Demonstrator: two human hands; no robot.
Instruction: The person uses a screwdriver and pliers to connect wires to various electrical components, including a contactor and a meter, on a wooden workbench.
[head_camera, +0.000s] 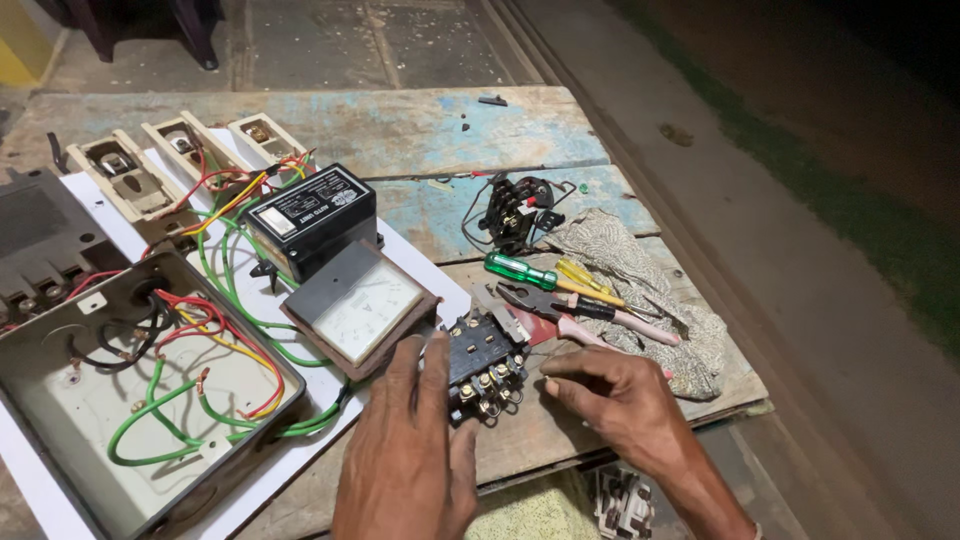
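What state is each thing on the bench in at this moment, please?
Black contactor: upright, left hand against it, right hand beside it.
Metal box: open, wires loose inside.
Panel meter: lying face up.
Green screwdriver: lying on cloth.
Pliers: closed, lying flat.

A black box-shaped electrical unit (312, 220) stands near the middle of the worn wooden table (480, 130), and its slanted top bears a rectangular label (318, 205) with pale print on black and a small white panel at its left end. Just in front of it, a square panel meter in a brown frame (360, 310) lies tilted, its white dial face (368, 312) turned upward.
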